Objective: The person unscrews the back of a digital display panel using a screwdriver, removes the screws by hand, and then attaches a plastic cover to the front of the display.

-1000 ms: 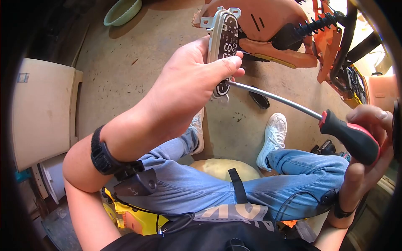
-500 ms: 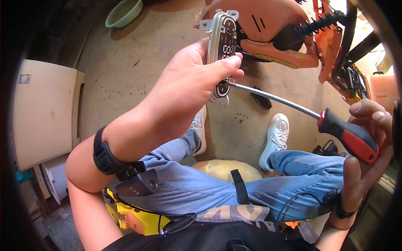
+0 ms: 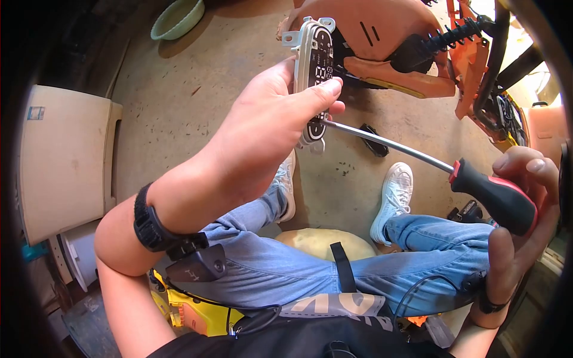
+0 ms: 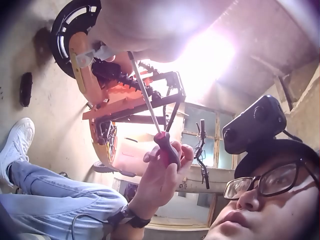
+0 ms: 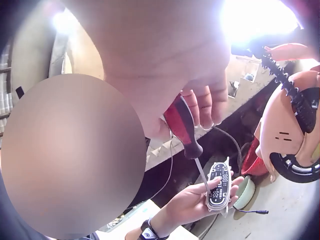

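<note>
My left hand (image 3: 280, 113) grips an oval black display panel (image 3: 315, 65) with a grey rim, held upright above my knees; the same display panel (image 5: 219, 186) shows in the right wrist view with the left hand (image 5: 192, 202) under it. In my right hand (image 3: 519, 203) is a screwdriver with a red and black handle (image 3: 494, 196). Its long steel shaft (image 3: 388, 145) points left, and the tip meets the lower part of the panel. The screwdriver handle (image 4: 167, 148) and the right hand (image 4: 160, 175) also appear in the left wrist view.
An orange scooter body (image 3: 388, 42) with black cables lies on the concrete floor ahead. A green bowl (image 3: 177, 17) sits far left. A beige plastic stool (image 3: 59, 155) stands at left. A small black part (image 3: 376, 141) lies on the floor near my white shoes (image 3: 391, 194).
The panel has risen slightly in my left hand, and the screwdriver has shifted a little up and left with it. Both grips stay the same.
</note>
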`<state>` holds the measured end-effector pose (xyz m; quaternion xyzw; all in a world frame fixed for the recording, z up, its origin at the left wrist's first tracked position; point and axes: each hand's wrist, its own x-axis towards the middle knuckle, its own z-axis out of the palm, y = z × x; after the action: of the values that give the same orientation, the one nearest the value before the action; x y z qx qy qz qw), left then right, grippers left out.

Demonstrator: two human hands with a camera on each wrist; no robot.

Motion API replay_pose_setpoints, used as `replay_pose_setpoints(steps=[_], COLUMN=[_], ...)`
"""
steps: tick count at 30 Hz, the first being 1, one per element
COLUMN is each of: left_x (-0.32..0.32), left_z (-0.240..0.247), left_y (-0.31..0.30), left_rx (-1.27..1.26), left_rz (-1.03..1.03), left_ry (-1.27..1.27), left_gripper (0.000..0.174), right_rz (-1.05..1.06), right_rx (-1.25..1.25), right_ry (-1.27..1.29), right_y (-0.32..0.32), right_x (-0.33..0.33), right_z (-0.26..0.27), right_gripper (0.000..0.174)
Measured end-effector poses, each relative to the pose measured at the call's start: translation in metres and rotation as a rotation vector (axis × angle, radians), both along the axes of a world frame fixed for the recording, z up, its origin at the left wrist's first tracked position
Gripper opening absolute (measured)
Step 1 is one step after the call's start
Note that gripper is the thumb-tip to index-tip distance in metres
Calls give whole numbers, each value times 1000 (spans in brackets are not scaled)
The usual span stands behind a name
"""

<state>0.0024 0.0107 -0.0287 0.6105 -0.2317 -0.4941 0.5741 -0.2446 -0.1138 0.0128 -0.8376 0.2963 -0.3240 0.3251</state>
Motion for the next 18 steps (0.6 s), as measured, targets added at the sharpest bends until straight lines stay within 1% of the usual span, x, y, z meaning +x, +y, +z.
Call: replay_pose_setpoints(steps=[3,5,6,8,9,10,12,13,14,16,17,18], left_x=[0,-1,-1,-1,-1,-1,-1,0,0,1,1,0], left_z=[-2,-1,-1,-1,-1,-1,0,0,-1,-2,-2,-2], left_y=[0,1,1,0,0,0,0,-1,-1,-1,-1,-1], left_rx=[-15,-10,-5,-10,-15,-16,9,9,13,17,16,16], left_rz=[15,6,-3,-9,-12,-13,8,7,13,15,16,18], left_ry=[-29,-28,-26,-25,-25,-25,-29,-33,-22,-20,-10,0], left_gripper=[35,35,35,35,36,36,36,36,36,37,37,37], right_rz=[26,-3,-4,-91,-148,-149,9,37,35,89,14,10], right_rx=[-60,30,29,264,271,270,83,40,41,136,95,96], right_ry=[-16,126,126,62,5,5,60,7,2,-30,-35,-44], right_y=[-1,-4,-7,-10,-7,-4,-1,-2,-2,-2,4,1], right_x=[-3,-20,-24,-26,-20,-15,-6,0,-1,-6,3,-3], right_z=[2,5,6,9,7,5,2,2,2,4,7,8], right_gripper=[85,84,84,101,106,106,84,81,81,77,80,80])
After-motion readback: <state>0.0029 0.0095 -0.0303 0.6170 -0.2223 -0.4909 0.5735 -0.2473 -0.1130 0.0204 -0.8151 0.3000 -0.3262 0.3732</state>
